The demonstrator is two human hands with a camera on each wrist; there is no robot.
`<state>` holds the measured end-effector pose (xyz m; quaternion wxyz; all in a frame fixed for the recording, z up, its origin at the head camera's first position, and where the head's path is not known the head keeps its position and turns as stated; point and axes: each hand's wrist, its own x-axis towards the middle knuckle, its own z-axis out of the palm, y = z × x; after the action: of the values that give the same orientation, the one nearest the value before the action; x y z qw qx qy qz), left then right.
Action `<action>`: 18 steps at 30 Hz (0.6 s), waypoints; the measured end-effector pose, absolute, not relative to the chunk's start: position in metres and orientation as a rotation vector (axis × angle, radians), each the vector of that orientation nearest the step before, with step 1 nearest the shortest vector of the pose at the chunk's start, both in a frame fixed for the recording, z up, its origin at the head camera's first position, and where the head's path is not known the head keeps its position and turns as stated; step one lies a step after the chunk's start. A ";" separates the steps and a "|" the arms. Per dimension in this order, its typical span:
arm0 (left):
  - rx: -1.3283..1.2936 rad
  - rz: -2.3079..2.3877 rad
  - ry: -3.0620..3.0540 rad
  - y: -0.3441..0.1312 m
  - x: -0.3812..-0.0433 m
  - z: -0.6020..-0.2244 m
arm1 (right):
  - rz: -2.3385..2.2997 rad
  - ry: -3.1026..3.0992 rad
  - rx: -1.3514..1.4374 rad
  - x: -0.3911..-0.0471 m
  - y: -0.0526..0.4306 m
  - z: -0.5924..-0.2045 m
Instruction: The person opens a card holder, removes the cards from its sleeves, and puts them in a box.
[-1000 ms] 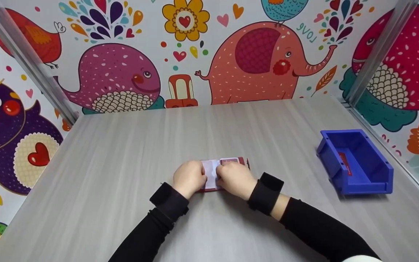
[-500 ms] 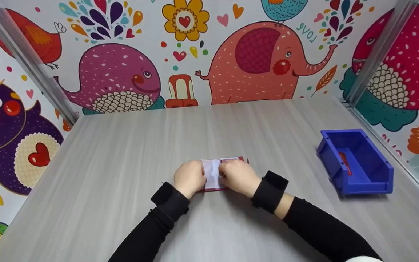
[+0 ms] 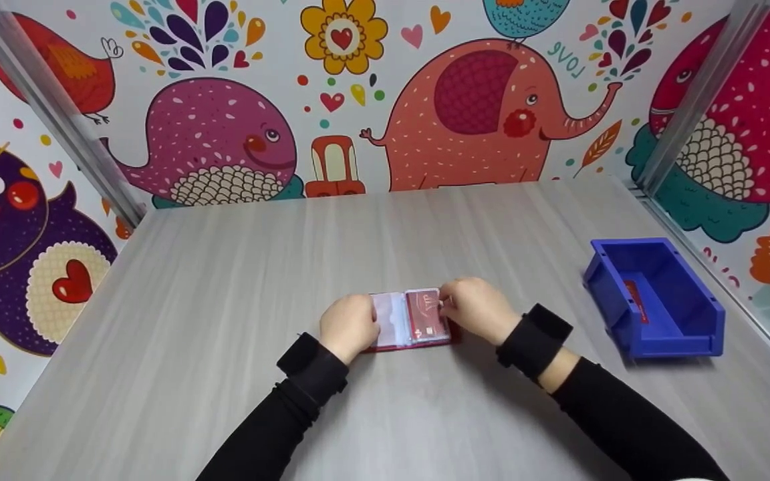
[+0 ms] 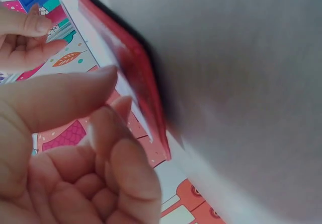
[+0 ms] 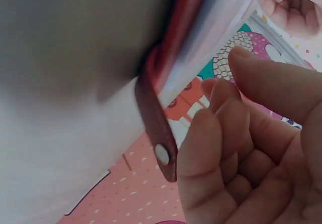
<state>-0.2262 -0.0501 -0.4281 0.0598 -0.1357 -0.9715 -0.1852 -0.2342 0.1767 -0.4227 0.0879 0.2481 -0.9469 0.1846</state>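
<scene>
Red wallet (image 3: 390,326), one: lay unfolded on table (image 3: 244,274); left hand (image 3: 348,327) pinched its left edge; right hand (image 3: 480,309), half-spread, hung beside its strap (image 5: 157,126).

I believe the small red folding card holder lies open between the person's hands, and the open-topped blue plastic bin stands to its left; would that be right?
Not quite: the open-topped blue plastic bin stands to the right of the small red folding card holder, as the head view shows. The rest is right.
</scene>
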 end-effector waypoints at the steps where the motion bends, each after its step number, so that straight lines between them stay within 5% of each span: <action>1: -0.409 -0.561 -2.942 -0.050 -0.226 -0.428 | 0.551 -2.819 0.746 -0.234 0.179 -0.424; 18: -0.426 -0.567 -2.952 -0.050 -0.228 -0.428 | 0.564 -2.852 0.745 -0.239 0.187 -0.431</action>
<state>-0.2279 -0.0504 -0.4282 0.0529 -0.1400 -0.9710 -0.1865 -0.2390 0.1866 -0.4311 0.0702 0.2475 -0.9480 0.1874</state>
